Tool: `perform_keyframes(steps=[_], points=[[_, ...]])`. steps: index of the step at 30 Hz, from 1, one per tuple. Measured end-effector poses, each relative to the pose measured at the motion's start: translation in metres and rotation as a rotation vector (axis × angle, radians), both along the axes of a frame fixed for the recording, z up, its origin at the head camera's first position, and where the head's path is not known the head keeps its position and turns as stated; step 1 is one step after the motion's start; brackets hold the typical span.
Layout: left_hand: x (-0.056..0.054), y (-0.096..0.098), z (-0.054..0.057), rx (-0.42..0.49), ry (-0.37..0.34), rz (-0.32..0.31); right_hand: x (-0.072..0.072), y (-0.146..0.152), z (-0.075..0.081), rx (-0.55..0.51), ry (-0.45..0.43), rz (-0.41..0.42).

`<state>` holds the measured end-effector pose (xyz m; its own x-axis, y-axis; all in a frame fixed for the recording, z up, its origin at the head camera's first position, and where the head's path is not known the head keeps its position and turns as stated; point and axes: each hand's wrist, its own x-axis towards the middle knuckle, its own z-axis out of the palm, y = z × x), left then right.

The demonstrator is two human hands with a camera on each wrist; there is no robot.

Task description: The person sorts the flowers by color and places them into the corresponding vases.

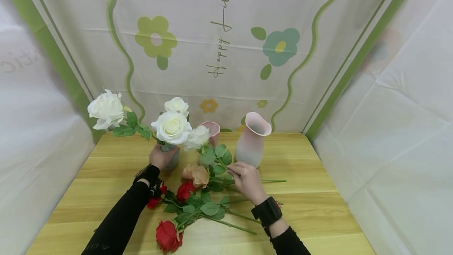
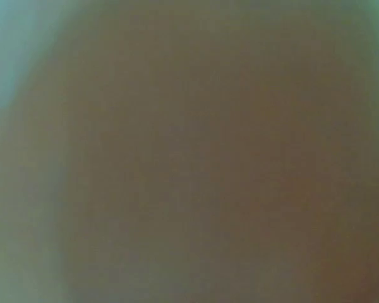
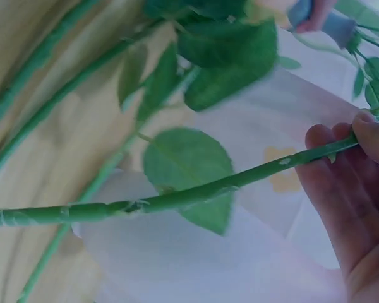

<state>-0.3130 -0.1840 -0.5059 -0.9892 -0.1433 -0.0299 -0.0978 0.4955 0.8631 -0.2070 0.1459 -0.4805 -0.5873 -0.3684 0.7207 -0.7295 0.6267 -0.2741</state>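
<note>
My left hand [image 1: 164, 156] grips a small grey-blue vase [image 1: 172, 161] at the left of the table. White roses [image 1: 172, 128] rise from that vase, and one large bloom [image 1: 106, 109] leans far out to the left. My right hand [image 1: 246, 180] pinches the green stem [image 3: 227, 184] of another white rose [image 1: 196, 137] between thumb and fingers. Its bloom points left, close beside the vase's roses, and its leaves [image 1: 216, 157] hang in front of the hand. In the left wrist view everything is a brownish blur.
A pink-and-white vase [image 1: 250, 146] stands behind my right hand. A smaller pink vase [image 1: 213, 131] is partly hidden by the rose. Red roses [image 1: 168, 236] and a peach rose [image 1: 196, 175] lie across the wooden table [image 1: 308, 207], stems pointing right. Printed cloth [image 1: 191, 50] encloses the table's back and sides.
</note>
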Motion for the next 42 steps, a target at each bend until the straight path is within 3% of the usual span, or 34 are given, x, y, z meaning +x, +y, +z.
perform_keyframes(steps=[5,10,14,16,18,21,24,25,27,28,31,32,33,36,42], points=[[0.004,0.001,-0.001,0.010,-0.012,-0.011,0.006,0.002,0.009,-0.044,0.047,0.014],[0.003,0.001,-0.007,0.021,-0.018,-0.020,0.012,0.002,0.014,-0.163,0.124,0.069],[0.000,-0.001,-0.013,0.015,-0.014,-0.026,0.002,0.008,-0.017,-0.231,0.192,0.063],[-0.001,-0.002,-0.015,0.012,-0.010,-0.030,-0.011,0.015,-0.048,-0.242,0.200,0.033],[-0.002,-0.003,-0.015,0.011,-0.012,-0.030,-0.024,0.022,-0.082,-0.252,0.174,-0.008],[-0.001,-0.003,-0.014,0.005,-0.012,-0.030,-0.029,0.023,-0.099,-0.304,0.102,-0.023],[0.000,-0.003,-0.011,-0.003,-0.015,-0.025,0.002,0.006,-0.041,-0.370,0.022,0.011],[0.000,-0.002,-0.011,-0.001,-0.014,-0.025,0.016,-0.001,-0.013,-0.394,0.014,0.037],[0.000,-0.002,-0.010,0.002,-0.011,-0.023,0.019,-0.001,-0.007,-0.431,-0.003,0.071],[0.000,-0.001,-0.010,0.004,-0.009,-0.023,0.017,0.002,-0.013,-0.446,-0.021,0.065],[-0.002,-0.001,-0.011,0.009,-0.004,-0.025,-0.014,0.020,-0.075,-0.513,-0.047,0.075],[-0.002,-0.001,-0.011,0.012,-0.004,-0.026,-0.027,0.028,-0.103,-0.530,-0.069,0.063],[-0.002,-0.001,-0.011,0.014,-0.005,-0.026,-0.030,0.030,-0.110,-0.552,-0.079,0.065],[-0.003,-0.001,-0.012,0.018,-0.013,-0.021,-0.035,0.033,-0.121,-0.605,-0.103,0.062],[-0.001,-0.001,-0.010,0.016,-0.004,-0.023,-0.033,0.032,-0.114,-0.714,-0.181,0.095]])
